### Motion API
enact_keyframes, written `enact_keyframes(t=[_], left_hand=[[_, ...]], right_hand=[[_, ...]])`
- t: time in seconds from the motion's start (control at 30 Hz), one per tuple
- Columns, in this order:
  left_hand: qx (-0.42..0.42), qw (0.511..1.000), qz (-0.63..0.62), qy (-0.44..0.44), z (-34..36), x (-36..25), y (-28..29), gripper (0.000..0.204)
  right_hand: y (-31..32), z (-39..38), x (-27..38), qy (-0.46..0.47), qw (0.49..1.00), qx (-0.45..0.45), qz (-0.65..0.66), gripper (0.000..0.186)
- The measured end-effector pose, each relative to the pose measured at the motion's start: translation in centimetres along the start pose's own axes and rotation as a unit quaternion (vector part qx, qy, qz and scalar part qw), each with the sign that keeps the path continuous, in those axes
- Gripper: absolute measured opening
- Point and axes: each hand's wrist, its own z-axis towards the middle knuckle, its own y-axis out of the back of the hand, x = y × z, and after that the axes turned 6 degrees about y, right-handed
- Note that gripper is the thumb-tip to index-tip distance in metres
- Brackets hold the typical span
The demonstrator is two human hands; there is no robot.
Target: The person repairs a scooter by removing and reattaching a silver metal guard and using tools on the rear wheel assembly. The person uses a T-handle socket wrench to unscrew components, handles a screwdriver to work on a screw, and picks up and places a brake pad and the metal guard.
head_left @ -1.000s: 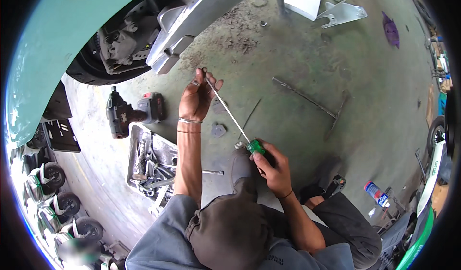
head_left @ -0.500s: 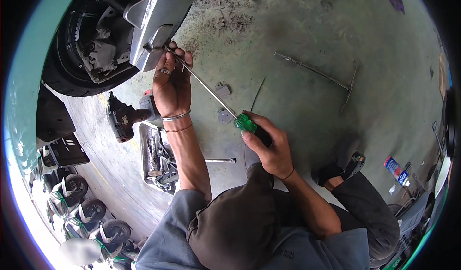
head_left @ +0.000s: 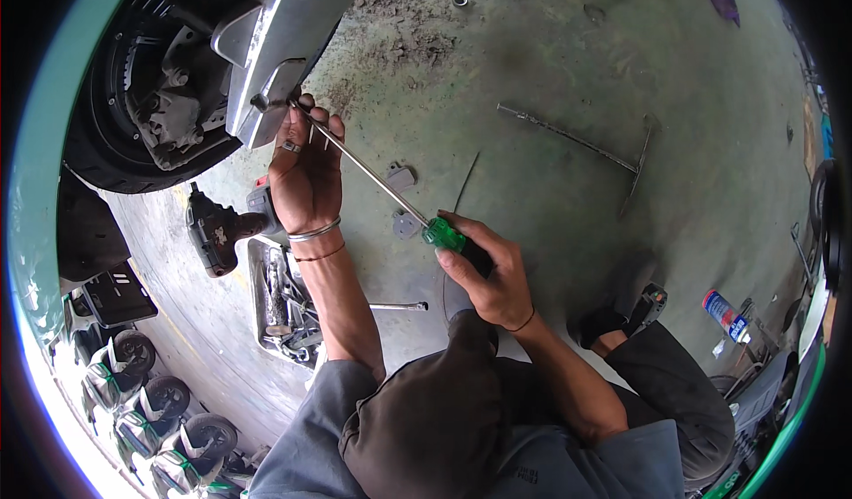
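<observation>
My right hand (head_left: 491,279) is wrapped around the green and black handle of a long screwdriver (head_left: 377,180). The shaft runs up and left to a bent bracket (head_left: 280,86) on the lower end of a silver metal panel (head_left: 266,47). Palm up, my left hand (head_left: 306,184) has its fingers curled at the far end of the shaft, with the thumb against the bracket's edge. Those fingers hide the screwdriver's tip, so I cannot see what it touches.
Left of the panel is a black-tyred wheel (head_left: 151,180). A cordless impact driver (head_left: 213,233) and a metal tray (head_left: 257,313) of tools lie beside my left forearm. On the floor are a T-handle wrench (head_left: 577,133), small grey metal pieces (head_left: 401,176) and a spray can (head_left: 725,315).
The whole view has shifted slightly, so the panel, hands and floor things sit a little further left. Both hands keep the same hold on the screwdriver.
</observation>
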Motion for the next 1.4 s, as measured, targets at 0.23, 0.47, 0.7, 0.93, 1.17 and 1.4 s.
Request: enact_keyframes(t=[0.23, 0.47, 0.7, 0.93, 1.17, 1.4], left_hand=[[-0.027, 1.0, 0.01, 0.003, 0.0, 0.2, 0.6, 0.024], [-0.046, 0.999, 0.019, -0.002, 0.1, -0.4, 0.1, 0.026], [-0.069, 0.99, -0.086, 0.091, -1.8, 1.2, -3.5, 0.035], [-0.036, 0.982, -0.178, 0.061, -2.1, 3.2, -4.1, 0.022], [-0.086, 0.99, -0.105, 0.042, -1.9, 3.6, -4.2, 0.021], [-0.091, 0.989, -0.105, 0.044, -1.7, 3.2, -4.3, 0.022]], right_hand=[[-0.2, -0.3, -0.4, -0.009, 1.0, -0.007, 0.006, 0.04], [-0.6, -0.2, -0.8, 0.057, 0.998, -0.014, -0.022, 0.04], [0.6, -0.1, 1.6, -0.312, 0.816, 0.039, 0.485, 0.033], [0.6, 0.4, 2.7, -0.002, 0.999, -0.037, 0.014, 0.042], [-0.5, -2.2, 1.6, 0.208, 0.915, -0.076, -0.337, 0.045], [-0.4, -1.5, 2.7, -0.059, 0.992, -0.108, 0.03, 0.037]])
